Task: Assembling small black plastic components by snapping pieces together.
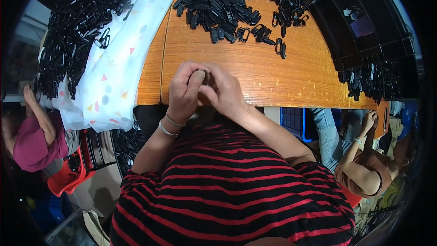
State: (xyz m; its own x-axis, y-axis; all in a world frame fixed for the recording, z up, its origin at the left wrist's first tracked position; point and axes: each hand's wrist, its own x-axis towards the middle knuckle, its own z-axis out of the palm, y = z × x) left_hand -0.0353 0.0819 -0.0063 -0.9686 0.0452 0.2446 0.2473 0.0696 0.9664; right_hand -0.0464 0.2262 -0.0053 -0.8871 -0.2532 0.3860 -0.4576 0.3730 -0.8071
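Note:
My left hand (pixel 183 92) and my right hand (pixel 227 92) meet just above the near edge of the wooden table. Both are closed, with fingertips and thumbs pressed together around a small dark piece (pixel 205 79). Most of it is hidden by my fingers, so its exact shape does not show. On the table beyond my hands lies a big heap of black plastic parts (pixel 218 7), some shaped like narrow open frames. A few loose ones, such as a black frame-shaped part (pixel 278 45), lie closer to me at the heap's right front.
A white patterned sheet (pixel 120 70) hangs over the table's left side, with another black heap (pixel 82 23) on it. At the right stand a dark bin (pixel 364 18) and more black parts (pixel 364 82). One person sits on each side. A blue crate (pixel 293 123) is below the table (pixel 296 77).

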